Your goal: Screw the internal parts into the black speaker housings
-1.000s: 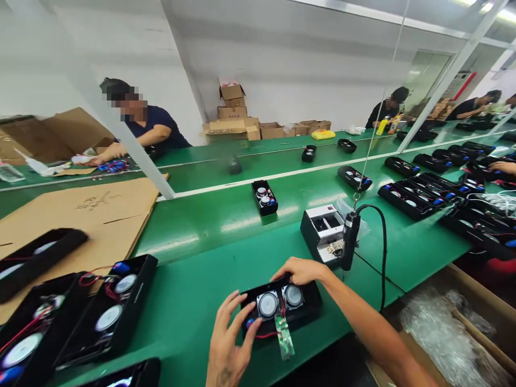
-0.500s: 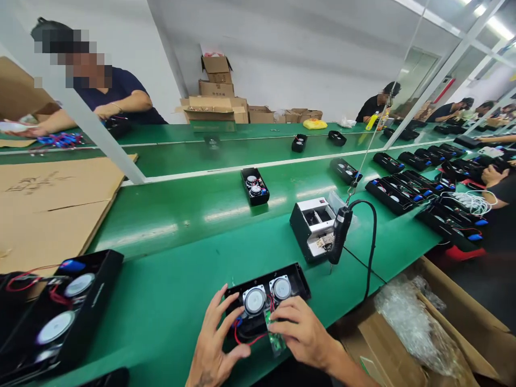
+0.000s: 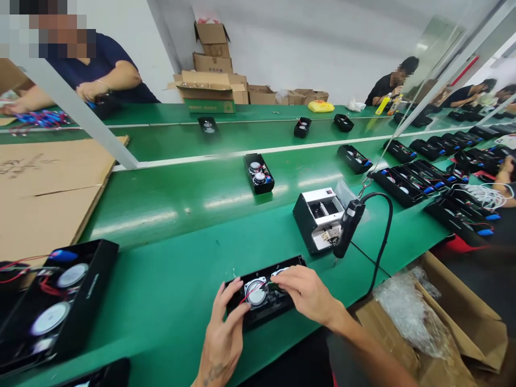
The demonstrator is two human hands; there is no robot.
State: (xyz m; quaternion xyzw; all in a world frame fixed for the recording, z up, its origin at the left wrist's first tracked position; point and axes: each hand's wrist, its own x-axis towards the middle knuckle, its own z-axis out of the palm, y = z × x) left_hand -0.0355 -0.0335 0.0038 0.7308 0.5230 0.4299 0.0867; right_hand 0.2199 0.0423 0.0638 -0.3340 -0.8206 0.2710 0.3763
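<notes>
A black speaker housing lies on the green conveyor belt right in front of me, holding two round silver-faced speaker drivers. The left driver shows, with a red wire lying across it. My right hand covers most of the right driver, its fingertips bunched over the wire area. My left hand has its fingertips on the housing's near left edge. The green circuit board is out of sight.
A white-and-black screw feeder stands beyond my right hand, with an electric screwdriver hanging beside it on a cord. Filled housings sit along the belt, a cardboard sheet lies left, and a bubble-wrap box is at lower right.
My right hand has moved up over the right driver. The red wire now crosses the left driver, and the green board has gone from view. The housing sits slightly further from me.
</notes>
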